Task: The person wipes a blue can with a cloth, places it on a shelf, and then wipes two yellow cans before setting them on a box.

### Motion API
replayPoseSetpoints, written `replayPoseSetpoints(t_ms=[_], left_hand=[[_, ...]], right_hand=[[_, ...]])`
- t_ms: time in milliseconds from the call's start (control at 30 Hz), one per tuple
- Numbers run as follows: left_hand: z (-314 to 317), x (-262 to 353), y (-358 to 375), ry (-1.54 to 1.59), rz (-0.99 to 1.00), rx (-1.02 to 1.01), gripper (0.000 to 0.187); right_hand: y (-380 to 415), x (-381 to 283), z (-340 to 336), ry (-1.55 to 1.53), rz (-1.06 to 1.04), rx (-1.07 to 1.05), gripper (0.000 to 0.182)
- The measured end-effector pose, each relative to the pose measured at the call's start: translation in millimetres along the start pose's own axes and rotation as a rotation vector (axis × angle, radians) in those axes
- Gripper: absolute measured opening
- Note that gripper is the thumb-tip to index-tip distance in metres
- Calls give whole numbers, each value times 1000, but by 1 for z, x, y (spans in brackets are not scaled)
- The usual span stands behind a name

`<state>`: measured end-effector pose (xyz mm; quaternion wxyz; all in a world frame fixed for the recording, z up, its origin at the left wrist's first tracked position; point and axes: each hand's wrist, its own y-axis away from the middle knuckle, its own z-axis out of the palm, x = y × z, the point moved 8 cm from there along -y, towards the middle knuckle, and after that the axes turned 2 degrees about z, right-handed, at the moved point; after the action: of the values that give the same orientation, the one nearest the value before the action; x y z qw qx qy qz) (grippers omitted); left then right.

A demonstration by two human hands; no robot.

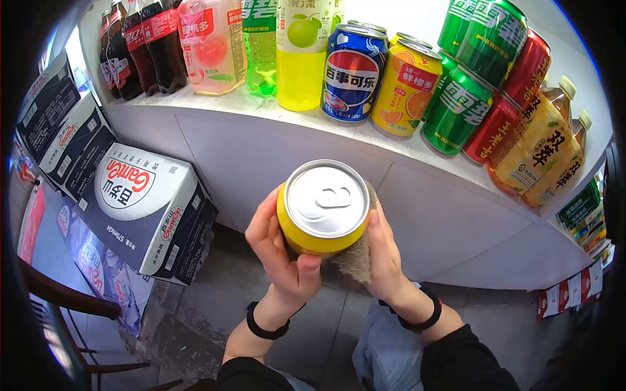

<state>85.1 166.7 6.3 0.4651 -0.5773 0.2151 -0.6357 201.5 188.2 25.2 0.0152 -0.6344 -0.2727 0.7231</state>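
Observation:
A yellow can [326,202] with a silver top and its pull tab down is held upright in front of the white shelf. My left hand [282,251] has its fingers wrapped round the can's left side, the thumb at the lower front. On the other side my right hand [386,257] grips a grey-brown cloth [355,259], which lies between its palm and the can. Part of the cloth is hidden behind the can.
Bottles and cans line the white shelf [215,109], among them a blue can [353,75], an orange-yellow can [403,88] and stacked green cans [458,111]. Water cartons [140,195] stand at the left, near a dark wooden chair [72,293]. Small packs hang at the far right.

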Motion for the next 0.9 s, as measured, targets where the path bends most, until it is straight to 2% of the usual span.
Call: replayPoseSetpoints(t_ms=[133, 200, 233, 300, 333, 433, 467, 500, 567, 600, 633, 700, 767, 833, 900], left_hand=[[4, 4, 1, 60, -130, 24, 75], [7, -2, 3, 179, -293, 48, 83], [8, -1, 2, 179, -294, 49, 83], [23, -11, 6, 312, -476, -53, 91], [25, -3, 5, 379, -300, -66, 101], [26, -2, 15, 199, -245, -134, 105], [23, -1, 18, 193, 57, -61, 106], [21, 0, 18, 193, 57, -59, 106], [10, 2, 19, -63, 39, -18, 102], [7, 4, 18, -159, 117, -18, 100], [4, 3, 18, -158, 116, -17, 100], [2, 6, 16, -192, 150, -71, 99], [2, 10, 16, -227, 179, -78, 96], [4, 18, 16, -295, 238, -90, 94], [8, 27, 16, -389, 352, -104, 90]], right_hand=[[2, -7, 0, 92, -117, -1, 53], [7, -19, -2, 163, -224, 52, 59], [9, -24, -3, 162, -223, 52, 59], [14, -38, -2, 258, -273, 24, 64], [18, -39, -4, 312, -283, 27, 66], [18, -45, 0, 234, -312, -2, 65], [17, -40, -2, 186, -266, 12, 66], [15, -36, -1, 187, -266, 11, 66], [10, -26, -1, 97, -284, -9, 67], [8, -17, -2, 47, -166, -32, 69], [8, -15, -3, 48, -165, -33, 69], [4, 6, -3, -72, 26, -69, 71], [-1, 12, -5, -100, 66, -89, 72], [1, 35, 1, -381, 379, -232, 82], [0, 46, 9, -534, 520, -341, 81]])
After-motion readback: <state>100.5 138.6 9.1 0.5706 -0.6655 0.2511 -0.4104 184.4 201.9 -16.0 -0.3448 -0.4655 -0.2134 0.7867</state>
